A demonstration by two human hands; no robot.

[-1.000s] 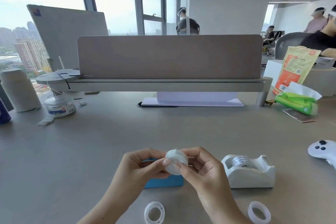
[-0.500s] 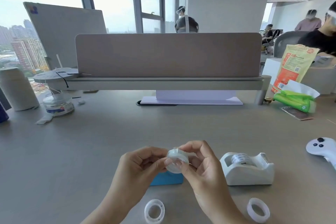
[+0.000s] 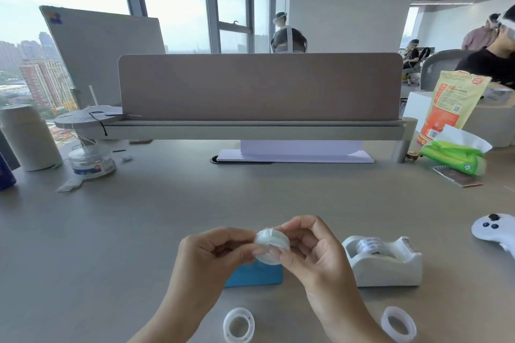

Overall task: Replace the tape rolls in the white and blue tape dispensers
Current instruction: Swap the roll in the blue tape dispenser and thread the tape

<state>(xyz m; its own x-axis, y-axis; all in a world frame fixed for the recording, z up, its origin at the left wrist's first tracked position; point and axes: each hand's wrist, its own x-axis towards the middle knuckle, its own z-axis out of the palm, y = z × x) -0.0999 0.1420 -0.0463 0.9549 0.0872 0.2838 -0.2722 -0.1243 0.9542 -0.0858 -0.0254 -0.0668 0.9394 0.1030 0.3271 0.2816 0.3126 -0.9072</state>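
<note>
Both hands hold one clear tape roll (image 3: 272,244) above the desk. My left hand (image 3: 206,264) pinches its left side, and my right hand (image 3: 315,256) pinches its right side with thumb and fingers. Right below the roll stands the blue tape dispenser (image 3: 255,274), mostly hidden by my hands. The white tape dispenser (image 3: 384,264) sits to the right with a roll in its well. Two loose white rings lie at the near edge: one (image 3: 239,328) under my hands, one (image 3: 398,327) further right.
A grey divider panel (image 3: 259,86) runs across the back of the desk. At the left are a white canister (image 3: 28,136) and a clear tub (image 3: 92,160). At the right are a green tissue pack (image 3: 457,156), an orange bag (image 3: 451,103) and a white controller (image 3: 496,230). People sit beyond.
My hands have stayed together on the tape roll, with my fingers shifting slightly around it. The view has drifted a little; the dispensers and rings have not moved.
</note>
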